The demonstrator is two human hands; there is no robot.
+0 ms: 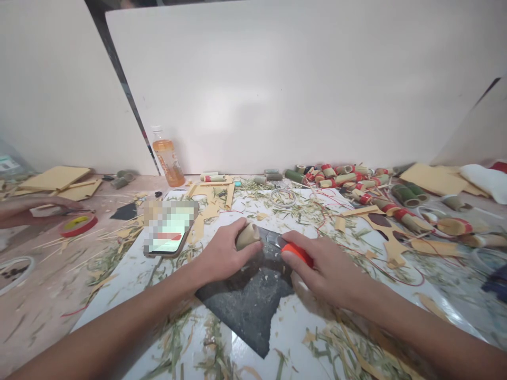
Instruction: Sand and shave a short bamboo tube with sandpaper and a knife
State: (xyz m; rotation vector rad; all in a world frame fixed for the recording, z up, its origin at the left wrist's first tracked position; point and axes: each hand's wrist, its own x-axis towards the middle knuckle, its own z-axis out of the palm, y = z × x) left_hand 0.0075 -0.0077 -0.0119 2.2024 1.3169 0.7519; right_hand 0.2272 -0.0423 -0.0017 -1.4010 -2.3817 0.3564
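Observation:
My left hand point(222, 253) is closed around a short bamboo tube piece point(247, 235), holding it down on a dark stone slab point(249, 301). My right hand point(322, 269) grips a utility knife with an orange handle point(298, 253); its blade tip point(275, 240) points at the bamboo piece. Both hands meet at the middle of the white work surface point(301, 322), which is strewn with green bamboo shavings.
A phone point(168, 232) lies left of my hands. An orange drink bottle point(167, 158) stands at the back. Several bamboo sections with red tape point(348, 177) lie back right. Red tape roll point(79, 224) and another person's hand point(24, 211) sit at far left.

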